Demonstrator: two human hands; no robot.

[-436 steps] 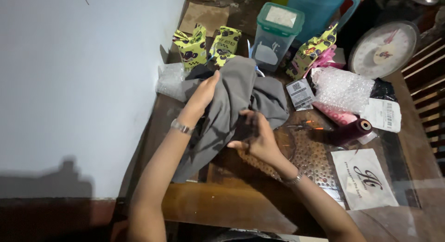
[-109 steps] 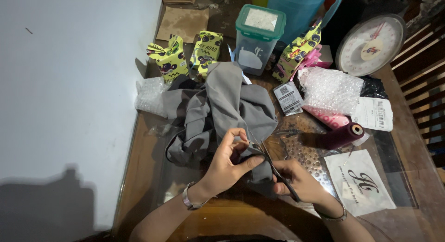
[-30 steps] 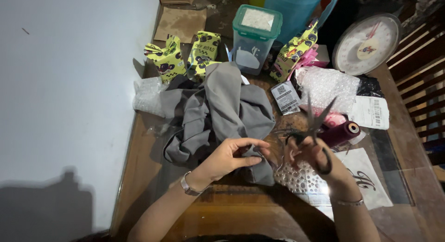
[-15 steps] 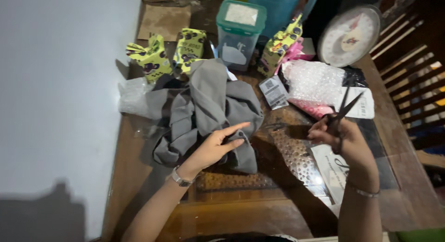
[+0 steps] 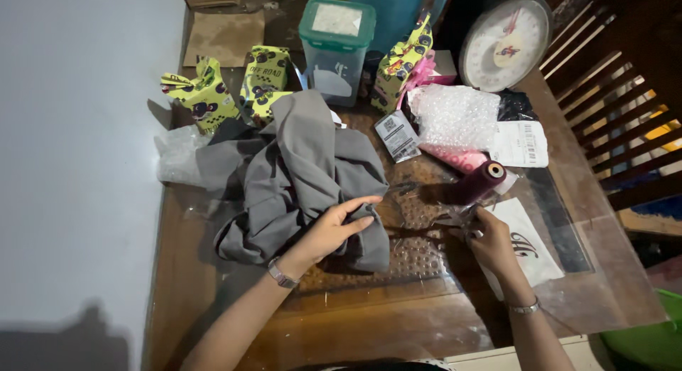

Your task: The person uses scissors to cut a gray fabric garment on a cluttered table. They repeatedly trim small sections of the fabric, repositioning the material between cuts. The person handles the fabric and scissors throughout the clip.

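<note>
Both bare forearms reach in from the near edge. The left hand [image 5: 334, 232] lies palm down, fingers stretched to the right, watch on its wrist. The right hand [image 5: 490, 243] sits lower right, fingers curled, bracelet on the wrist.

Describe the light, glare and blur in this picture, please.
Head view: dim, warm light; the wall on the left is brightest, with a dark shadow at its bottom. The glass tabletop shows faint glare. The right hand is dark and slightly blurred; the grey cloth is sharp.

Glass-topped wooden table [image 5: 398, 321] carries grey cloth [image 5: 298, 172], bubble wrap [image 5: 455, 117], maroon thread spool [image 5: 474, 183], dial scale [image 5: 504, 43], green-lidded container [image 5: 335, 50]
</note>
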